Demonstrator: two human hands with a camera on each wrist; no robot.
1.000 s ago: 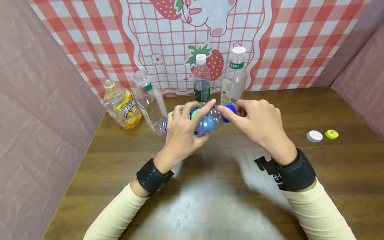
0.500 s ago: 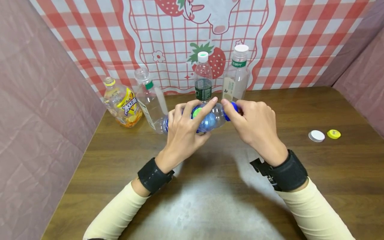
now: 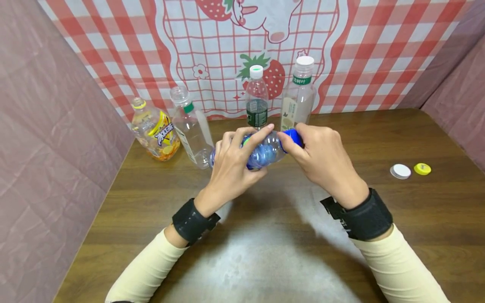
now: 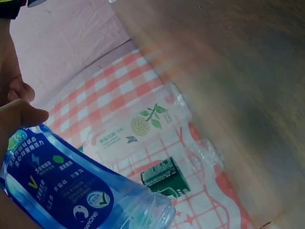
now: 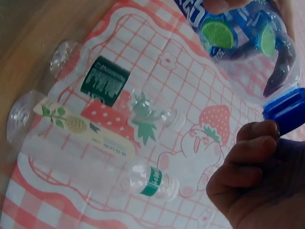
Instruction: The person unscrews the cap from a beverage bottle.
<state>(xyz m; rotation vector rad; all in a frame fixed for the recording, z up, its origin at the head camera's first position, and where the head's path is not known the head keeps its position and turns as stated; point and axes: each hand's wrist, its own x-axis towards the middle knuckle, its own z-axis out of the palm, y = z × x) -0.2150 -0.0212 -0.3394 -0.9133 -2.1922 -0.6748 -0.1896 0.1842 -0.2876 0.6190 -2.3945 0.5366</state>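
Note:
A clear plastic bottle (image 3: 270, 152) with a blue label lies sideways in the air over the table, its neck toward the right. My left hand (image 3: 233, 162) wraps around its body from above. At the neck, my right hand (image 3: 322, 153) pinches the blue cap (image 3: 291, 140) between thumb and fingers. The right wrist view shows lime slices on the label of the bottle (image 5: 217, 33) and curled fingers at the blue cap (image 5: 286, 110). In the left wrist view, the bottle's printed label (image 4: 62, 181) and its base are visible.
Behind stand a green-label bottle (image 3: 257, 111) and a larger bottle (image 3: 299, 94), both white-capped. On the left are an uncapped bottle (image 3: 191, 130) and a yellow-label bottle (image 3: 157, 132). A white cap (image 3: 400, 171) and a yellow cap (image 3: 422, 168) lie on the table (image 3: 379, 139) at right.
The right hand has shifted its hold around the blue cap, and its wrist has turned. The left hand keeps its grip, and the bottle's body has rolled slightly.

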